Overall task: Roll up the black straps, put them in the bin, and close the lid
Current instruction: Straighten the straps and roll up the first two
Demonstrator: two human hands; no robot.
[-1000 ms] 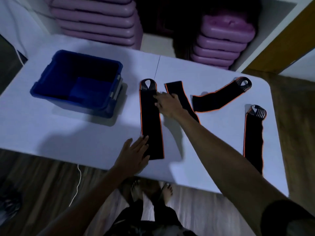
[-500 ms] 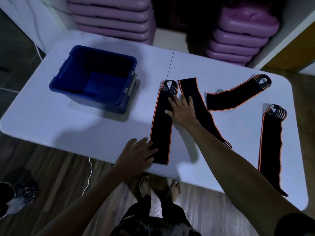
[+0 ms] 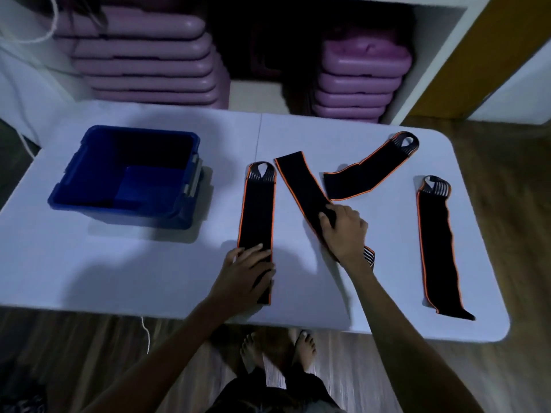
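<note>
Several black straps with orange edges lie flat on the white table [image 3: 119,263]. My left hand [image 3: 244,272] rests flat on the near end of the leftmost strap [image 3: 256,210], whose looped end points away from me. My right hand [image 3: 343,231] lies on the diagonal strap [image 3: 301,180] beside it, fingers curled and pinching its fabric near the middle. A third strap [image 3: 369,168] lies slanted at the back. A fourth strap [image 3: 435,239] runs along the right side. The open blue bin [image 3: 119,216] stands at the left with no strap inside. I see no lid.
Two stacks of purple plastic platforms [image 3: 143,67] [image 3: 360,79] sit in a white shelf behind the table. The wooden floor and my bare feet [image 3: 277,347] show below the near edge. A white cord [image 3: 146,332] hangs at the table's front left.
My right hand has left the top of the leftmost strap and come back onto the diagonal strap. My left hand has slid further onto the near end of the leftmost strap.
</note>
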